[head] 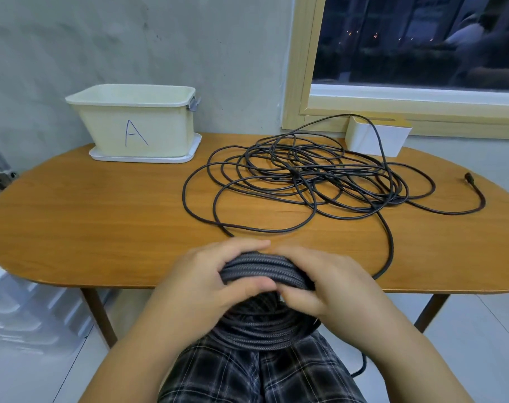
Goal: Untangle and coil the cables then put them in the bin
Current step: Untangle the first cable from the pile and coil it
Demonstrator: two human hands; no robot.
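Cable (302, 181), one long dark length, sprawls in tangled loops on the wooden table (102, 216), right of the single cream bin (137, 123) marked "A". One coiled bundle (262, 271) sits at the table's near edge, over the person's lap. Left hand (206, 274) and right hand (332, 283) both curl around that coil. One white box (375, 141) stands behind the tangle.

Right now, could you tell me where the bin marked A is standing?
In the head view, the bin stands on a white tray at the table's far left, against the wall, left of the tangled cable.
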